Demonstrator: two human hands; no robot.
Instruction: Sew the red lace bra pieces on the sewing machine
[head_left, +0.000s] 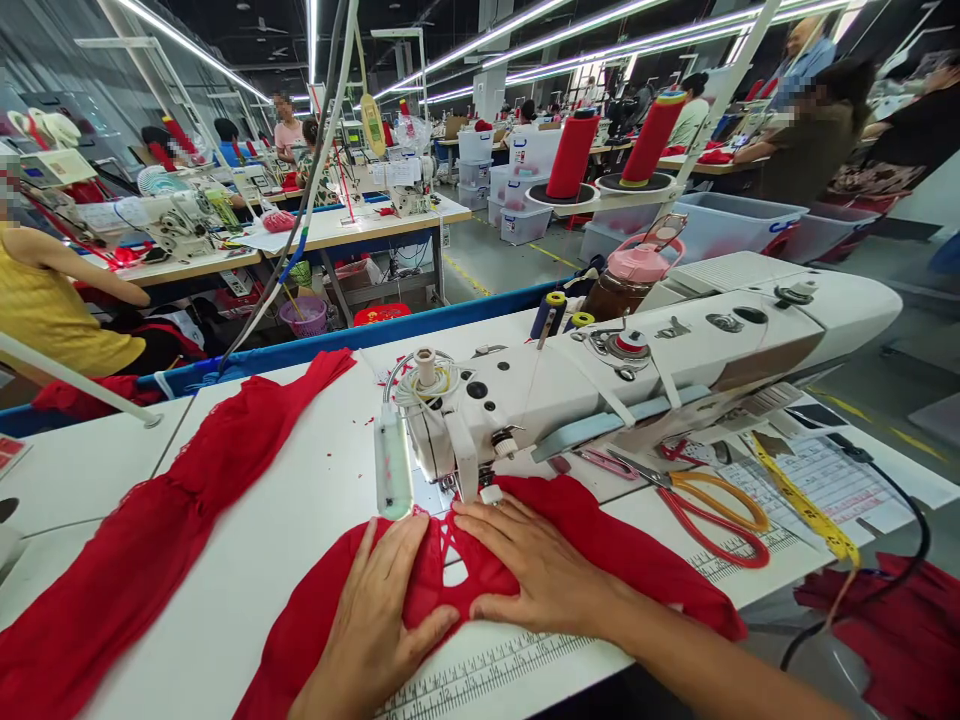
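Observation:
A white sewing machine (637,350) stands on the white table (285,520), its needle end just above my hands. A red strappy garment (442,575) lies flat under the needle. My left hand (379,620) presses flat on the garment's left part, fingers spread. My right hand (536,565) lies flat on its right part, fingertips close to the presser foot. Neither hand grips anything. A long strip of red lace fabric (150,540) trails across the table to the left.
Orange-handled scissors (712,510), a yellow tape measure (806,510) and printed papers (825,480) lie right of the machine. A pink-lidded bottle (634,275) and red thread cones (574,155) stand behind it. Other people work at tables beyond; a person in yellow (45,300) sits at left.

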